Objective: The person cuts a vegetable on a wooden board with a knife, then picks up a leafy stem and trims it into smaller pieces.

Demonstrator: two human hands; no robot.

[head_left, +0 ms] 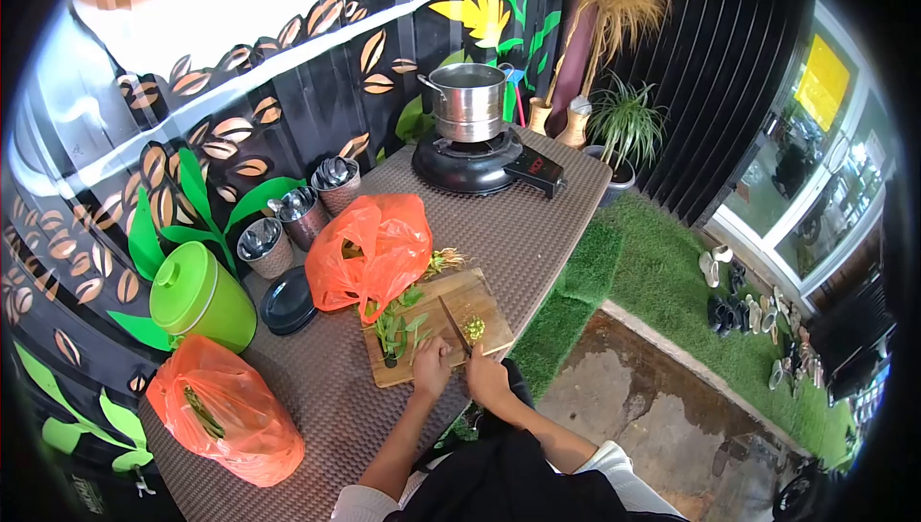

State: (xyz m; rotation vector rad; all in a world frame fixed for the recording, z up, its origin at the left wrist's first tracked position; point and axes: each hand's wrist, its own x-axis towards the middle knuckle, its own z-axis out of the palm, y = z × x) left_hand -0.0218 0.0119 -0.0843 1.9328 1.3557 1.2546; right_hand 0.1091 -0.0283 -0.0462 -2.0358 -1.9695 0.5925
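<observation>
A wooden cutting board (451, 294) lies near the table's edge. My right hand (487, 378) grips a kitchen knife (453, 319), its blade pointing away from me over the board. Just right of the blade sits a small heap of chopped green pieces (474, 328). Curled fingers of my left hand (432, 365) press on the board beside the knife, closed at the end of some leafy greens (391, 330); the stems inside the fingers are hidden. Partly over the board's far edge rests an orange plastic bag (374, 249), and rooty stem ends (446, 260) lie beside it.
On the brown table (374, 426) stand a second orange bag (225, 416), a green lidded container (201, 296), dark plates (287, 299) and several cutlery cups (300, 218). A steel pot (468, 105) sits on a portable gas stove (465, 165) at the far end.
</observation>
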